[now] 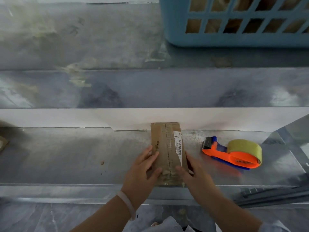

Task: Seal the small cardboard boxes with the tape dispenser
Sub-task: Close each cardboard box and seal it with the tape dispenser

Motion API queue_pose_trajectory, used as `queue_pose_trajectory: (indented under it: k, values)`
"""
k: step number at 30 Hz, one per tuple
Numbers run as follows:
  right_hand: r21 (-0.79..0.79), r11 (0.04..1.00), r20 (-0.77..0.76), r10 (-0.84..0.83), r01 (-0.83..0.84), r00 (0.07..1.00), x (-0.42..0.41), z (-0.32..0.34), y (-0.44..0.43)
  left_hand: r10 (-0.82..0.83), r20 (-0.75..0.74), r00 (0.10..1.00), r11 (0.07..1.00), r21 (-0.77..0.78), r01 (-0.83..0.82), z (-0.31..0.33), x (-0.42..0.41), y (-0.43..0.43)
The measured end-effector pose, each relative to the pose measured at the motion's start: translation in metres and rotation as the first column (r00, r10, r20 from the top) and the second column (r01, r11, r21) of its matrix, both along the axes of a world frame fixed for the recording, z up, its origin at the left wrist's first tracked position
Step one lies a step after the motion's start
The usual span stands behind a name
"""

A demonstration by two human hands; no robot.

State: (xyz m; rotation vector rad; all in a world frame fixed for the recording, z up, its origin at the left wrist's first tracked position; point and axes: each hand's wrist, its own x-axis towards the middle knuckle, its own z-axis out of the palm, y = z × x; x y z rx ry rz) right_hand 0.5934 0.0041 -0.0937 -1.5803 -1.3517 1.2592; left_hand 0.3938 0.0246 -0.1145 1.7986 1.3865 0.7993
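Head view is showing the small cardboard box [168, 153] lying flat on the metal bench [66, 156], its far end touching the white upstand [50, 117] at the back. A glossy strip seems to be running down the box's middle seam and wrinkling at the near end, so this box is probably already taped along its top. The left hand [143, 169] is lying on the box's left half with fingers fairly straight and the thumb pressing near the seam. The right hand [195, 173] is lying against the right edge, fingers stretched along that side and the thumb resting on top. Neither hand is curling round anything, so both appear to be pressing the tape down rather than gripping. The tape dispenser [232, 153], orange and blue with its yellowish roll, is lying on its side on the bench to the right of the box, apart from it and from both hands. The blue basket [175, 30] is standing on the upper level at the far right, holding brown shapes. Whether those are sealed boxes or ones waiting is not clear, so how much is left cannot be judged.
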Motion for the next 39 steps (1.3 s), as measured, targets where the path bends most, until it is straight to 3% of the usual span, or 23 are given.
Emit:
queue_pose_trajectory:
  k: [3,7,9,12,14,17,21,24,27,29,32,35,37,39]
  values:
    - [-0.024,1.000,0.094,0.000,0.002,0.996,0.001,0.009,0.006,0.029,-0.078,0.997,0.997,0.067,-0.024,0.008,-0.002,0.006]
    - [-0.144,0.985,0.068,0.106,-0.096,0.992,0.020,0.023,0.018,0.159,-0.286,0.945,0.955,0.286,-0.074,0.024,-0.022,0.029]
    - [-0.231,0.953,0.084,0.219,-0.195,0.972,0.027,0.029,0.027,0.070,-0.359,0.931,0.978,0.208,0.007,0.028,-0.031,0.044]
    - [-0.237,0.949,0.209,0.258,-0.207,0.943,0.029,0.031,0.038,-0.177,-0.324,0.929,0.984,-0.030,0.177,0.029,-0.036,0.058]
    - [-0.112,0.981,0.389,0.189,-0.157,0.902,0.027,0.031,0.040,-0.134,-0.300,0.945,0.991,-0.047,0.125,0.028,-0.036,0.055]
    - [0.100,0.976,0.678,0.077,-0.195,0.731,0.018,0.037,0.026,0.024,-0.319,0.948,1.000,0.025,-0.017,0.028,-0.033,0.041]
    - [0.080,0.893,0.796,0.210,-0.443,0.568,0.003,0.031,0.017,0.075,-0.457,0.887,0.997,0.058,-0.054,0.031,-0.032,0.035]
    - [0.014,0.849,0.820,0.292,-0.528,0.492,0.010,0.022,0.032,-0.141,-0.363,0.921,0.990,-0.070,0.124,0.029,-0.039,0.039]
    - [0.022,0.817,0.832,0.305,-0.577,0.463,0.020,0.020,0.041,-0.340,-0.328,0.881,0.940,-0.142,0.310,0.027,-0.048,0.038]
    - [0.051,0.840,0.827,0.267,-0.539,0.495,0.027,0.021,0.037,-0.366,-0.345,0.865,0.931,-0.119,0.346,0.027,-0.053,0.034]
    - [0.202,0.877,0.745,0.152,-0.436,0.650,0.039,0.028,0.026,-0.269,-0.316,0.910,0.963,-0.098,0.251,0.026,-0.042,0.019]
    - [0.444,0.852,0.663,-0.103,-0.279,0.742,0.064,0.039,0.015,-0.091,-0.287,0.954,0.996,-0.026,0.087,0.023,-0.012,-0.002]
    - [0.562,0.821,0.586,-0.308,-0.102,0.749,0.089,0.050,0.013,-0.029,-0.312,0.950,0.999,0.003,0.032,0.020,0.008,-0.008]
    - [0.441,0.895,0.592,-0.343,0.063,0.730,0.120,0.061,0.016,0.014,-0.343,0.939,0.999,-0.034,-0.028,0.025,0.021,-0.008]
